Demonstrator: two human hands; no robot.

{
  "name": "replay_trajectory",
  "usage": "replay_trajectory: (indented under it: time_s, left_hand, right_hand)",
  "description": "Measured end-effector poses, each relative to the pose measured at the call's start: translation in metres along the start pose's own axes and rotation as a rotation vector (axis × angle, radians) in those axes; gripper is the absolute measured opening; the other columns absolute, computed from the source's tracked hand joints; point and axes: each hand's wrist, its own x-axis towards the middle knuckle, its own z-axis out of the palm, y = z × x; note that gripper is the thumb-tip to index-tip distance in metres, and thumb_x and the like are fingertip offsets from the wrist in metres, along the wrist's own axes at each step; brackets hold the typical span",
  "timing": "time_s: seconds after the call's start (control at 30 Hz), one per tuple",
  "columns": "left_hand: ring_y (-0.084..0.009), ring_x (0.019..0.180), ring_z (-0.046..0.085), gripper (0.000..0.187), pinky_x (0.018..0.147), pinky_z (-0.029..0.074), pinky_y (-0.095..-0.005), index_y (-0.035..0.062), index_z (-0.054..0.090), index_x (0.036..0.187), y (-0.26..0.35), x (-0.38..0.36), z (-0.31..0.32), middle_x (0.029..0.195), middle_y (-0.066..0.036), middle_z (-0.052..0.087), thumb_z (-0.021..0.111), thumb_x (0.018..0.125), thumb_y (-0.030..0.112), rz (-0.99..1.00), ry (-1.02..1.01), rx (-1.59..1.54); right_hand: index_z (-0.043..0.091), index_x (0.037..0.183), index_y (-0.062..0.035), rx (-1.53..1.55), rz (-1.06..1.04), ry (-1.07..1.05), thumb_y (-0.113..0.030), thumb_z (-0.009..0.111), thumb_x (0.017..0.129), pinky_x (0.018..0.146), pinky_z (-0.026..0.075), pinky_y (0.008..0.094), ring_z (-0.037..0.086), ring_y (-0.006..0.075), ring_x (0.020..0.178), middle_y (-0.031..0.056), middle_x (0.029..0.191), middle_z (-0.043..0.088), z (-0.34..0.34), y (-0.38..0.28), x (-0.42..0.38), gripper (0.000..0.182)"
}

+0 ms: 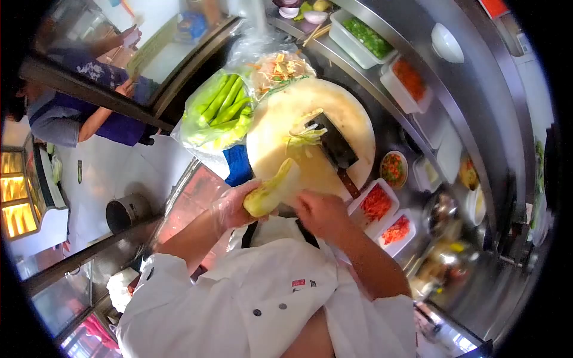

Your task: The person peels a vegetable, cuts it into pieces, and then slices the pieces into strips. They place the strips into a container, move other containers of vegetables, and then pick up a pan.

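A long pale yellow-green vegetable (271, 191) is held in my left hand (239, 204), just in front of my white jacket. My right hand (322, 212) is beside the vegetable's right side, its fingers curled together; what they hold, if anything, is too blurred to tell. Beyond both hands lies a round cutting board (277, 134). A cleaver (335, 146) rests on it, blade toward the far side and handle toward me, with a small heap of pale green scraps (304, 137) touching the blade.
Left of the board is a plastic bag of long green vegetables (222, 106), beside a bag of mixed scraps (280, 68). Containers of chopped green (365, 39) and red pieces (376, 203) line the right. A co-worker (89, 116) stands at the upper left, near a bucket (127, 213).
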Motion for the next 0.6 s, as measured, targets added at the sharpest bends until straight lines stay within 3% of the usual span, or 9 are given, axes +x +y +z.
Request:
replay_trajectory:
  time_s: [0.1,0.2,0.27,0.37,0.53,0.6]
  left_hand:
    - [-0.0329,0.099,0.07,0.051,0.074,0.054,-0.0419,0.0097,0.056,0.137,0.01,-0.007,0.006,0.119,-0.012,0.069,0.048,0.103,0.048,-0.015,0.062,-0.054]
    - [-0.0327,0.097,0.07,0.05,0.073,0.054,-0.0408,0.0092,0.056,0.137,0.01,0.0,0.007,0.12,-0.013,0.069,0.047,0.104,0.046,0.015,0.079,-0.067]
    - [-0.0333,0.096,0.069,0.05,0.072,0.054,-0.0414,0.0093,0.054,0.14,0.003,-0.003,0.004,0.122,-0.014,0.067,0.048,0.104,0.043,-0.046,0.005,-0.066]
    - [-0.033,0.096,0.068,0.051,0.071,0.054,-0.0419,0.0099,0.052,0.143,0.002,-0.012,0.011,0.121,-0.014,0.067,0.05,0.103,0.042,-0.012,-0.056,-0.026]
    - [-0.0308,0.102,0.067,0.052,0.078,0.053,-0.0456,0.0104,0.052,0.143,-0.003,-0.015,0.007,0.123,-0.012,0.066,0.057,0.1,0.039,0.023,-0.019,-0.093]
    - [-0.0304,0.105,0.066,0.053,0.083,0.053,-0.0473,0.0104,0.052,0.143,-0.005,-0.008,0.002,0.124,-0.012,0.065,0.059,0.099,0.039,0.032,0.031,-0.13]
  right_hand:
    - [0.071,0.094,-0.0082,-0.107,-0.184,0.022,-0.031,0.065,0.096,0.069,0.055,0.0435,0.07,0.0338,0.077,0.0143,0.077,0.069,0.008,-0.018,0.0,0.024]
    - [0.072,0.099,-0.0086,-0.122,-0.113,-0.017,-0.031,0.063,0.097,0.069,0.055,0.0443,0.07,0.0369,0.08,0.0162,0.083,0.07,0.001,-0.006,0.014,0.024]
    - [0.069,0.1,-0.0056,-0.012,0.048,0.072,-0.04,0.054,0.101,0.073,0.054,0.0533,0.069,0.042,0.083,0.0224,0.088,0.07,0.006,0.039,0.025,0.038]
    - [0.069,0.104,-0.0055,-0.145,0.286,0.206,-0.04,0.056,0.1,0.076,0.054,0.0534,0.07,0.0422,0.087,0.0228,0.093,0.071,-0.003,0.135,0.055,0.037]
    - [0.069,0.107,-0.006,-0.127,0.308,0.216,-0.037,0.057,0.099,0.076,0.054,0.0523,0.07,0.0419,0.087,0.0224,0.096,0.071,-0.007,0.117,0.041,0.034]
    - [0.07,0.102,-0.007,-0.059,0.166,0.132,-0.036,0.061,0.098,0.074,0.054,0.0477,0.069,0.0412,0.086,0.0185,0.091,0.072,0.004,0.087,0.029,0.031]
